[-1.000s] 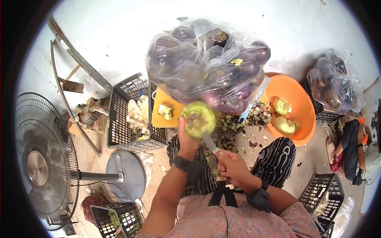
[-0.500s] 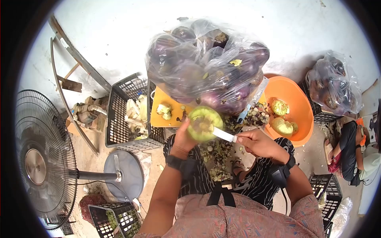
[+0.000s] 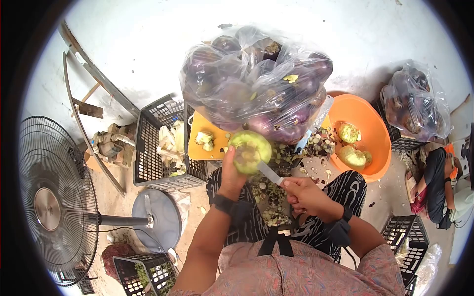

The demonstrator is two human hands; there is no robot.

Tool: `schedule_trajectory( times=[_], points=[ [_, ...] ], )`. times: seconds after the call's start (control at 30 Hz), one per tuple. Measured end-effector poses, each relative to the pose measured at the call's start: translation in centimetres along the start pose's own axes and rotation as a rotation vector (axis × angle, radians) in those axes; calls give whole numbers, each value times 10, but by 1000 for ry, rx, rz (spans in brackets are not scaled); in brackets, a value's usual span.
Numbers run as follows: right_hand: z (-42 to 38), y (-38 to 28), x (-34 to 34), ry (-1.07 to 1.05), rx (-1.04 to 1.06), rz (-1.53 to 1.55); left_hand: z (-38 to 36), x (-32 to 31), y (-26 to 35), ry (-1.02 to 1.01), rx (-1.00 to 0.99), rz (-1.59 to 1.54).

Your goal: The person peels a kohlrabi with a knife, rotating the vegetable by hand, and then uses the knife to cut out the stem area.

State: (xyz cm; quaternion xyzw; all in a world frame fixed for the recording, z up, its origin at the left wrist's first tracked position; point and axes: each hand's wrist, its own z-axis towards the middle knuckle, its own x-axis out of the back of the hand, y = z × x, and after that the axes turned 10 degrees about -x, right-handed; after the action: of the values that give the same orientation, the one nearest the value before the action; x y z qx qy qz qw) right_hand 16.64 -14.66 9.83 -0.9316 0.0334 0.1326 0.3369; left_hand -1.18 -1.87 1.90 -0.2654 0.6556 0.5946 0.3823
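Note:
My left hand (image 3: 233, 173) grips a round, pale green peeled eggplant (image 3: 254, 147) from its left side, with a brownish patch facing up. Closed round the handle of a knife (image 3: 269, 172), my right hand (image 3: 310, 197) is to the right and slightly lower. The white blade points up and left, its tip at the eggplant's lower right edge. Just beyond, a clear plastic bag (image 3: 247, 89) bulges with dark purple eggplants. Peel scraps (image 3: 272, 204) cover the floor between my knees. More peeled eggplants (image 3: 352, 156) lie in the orange basin (image 3: 380, 133) on the right.
An orange board (image 3: 197, 150) under the bag carries a pale trimmed piece (image 3: 204, 140). Left are a black crate (image 3: 148, 172) with pale scraps and a standing fan (image 3: 54, 202). Another eggplant bag (image 3: 417, 103) and a seated person (image 3: 437, 182) are at right.
My right hand has moved left and down with the knife, whose blade now slants more steeply. The eggplant in my left hand has shifted slightly left.

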Motion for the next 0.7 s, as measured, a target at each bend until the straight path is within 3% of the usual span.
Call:
schedule_trajectory(
  times=[0.37, 0.47, 0.53, 0.57, 0.63, 0.7],
  points=[
    [15, 26, -33, -42, 1, 321, 3, 5, -7, 37, -73, 29],
    [9, 14, -24, -18, 68, 204, 3, 5, -1, -3, -66, 28],
    [1, -7, -6, 83, 106, -134, 3, 4, 10, -55, 154, -135],
    [0, -12, 6, 86, 106, -136, 3, 3, 13, -55, 153, -138],
    [-3, -21, 28, 60, 248, -485, 3, 0, 15, -50, 243, -62],
    [-13, -29, 32, 92, 222, -577, 4, 8, 10, -71, 258, -46]
  ],
)
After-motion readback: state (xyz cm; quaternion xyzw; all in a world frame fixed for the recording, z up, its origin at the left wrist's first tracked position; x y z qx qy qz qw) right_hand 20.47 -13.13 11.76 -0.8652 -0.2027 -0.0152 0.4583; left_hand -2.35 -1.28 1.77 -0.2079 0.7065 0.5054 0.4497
